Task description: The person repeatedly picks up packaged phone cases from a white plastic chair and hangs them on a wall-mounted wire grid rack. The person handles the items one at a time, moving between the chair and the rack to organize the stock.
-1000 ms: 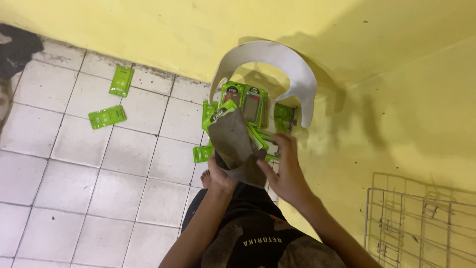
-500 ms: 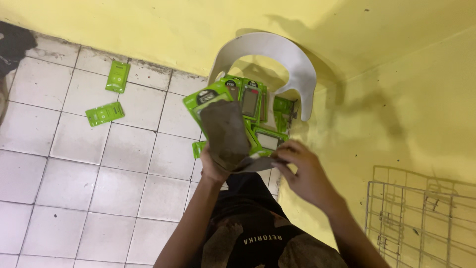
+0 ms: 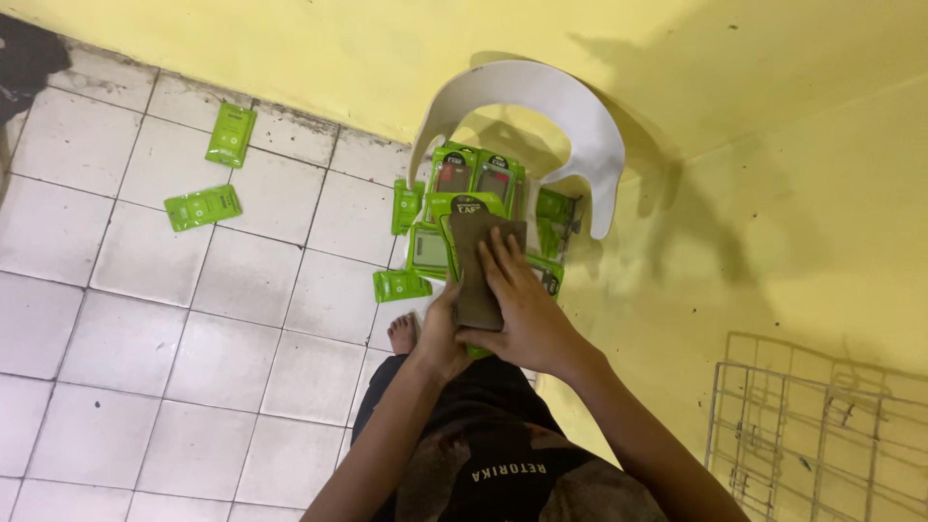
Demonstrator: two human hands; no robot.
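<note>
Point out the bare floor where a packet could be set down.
Open white tiles lie left of the bare foot, below the two loose green packets. The white chair is crowded with green packets, under both hands.

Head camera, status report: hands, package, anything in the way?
Left hand grips green package from below. Right hand flat on its brown face. White chair directly behind, loaded with green packs.

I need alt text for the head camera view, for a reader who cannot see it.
Seen from above, a person's left hand holds a green package while the right hand presses a dark flat piece onto it. Beyond stands a white plastic chair loaded with more green packages; others lie on the white tiled floor beside a yellow wall.
</note>
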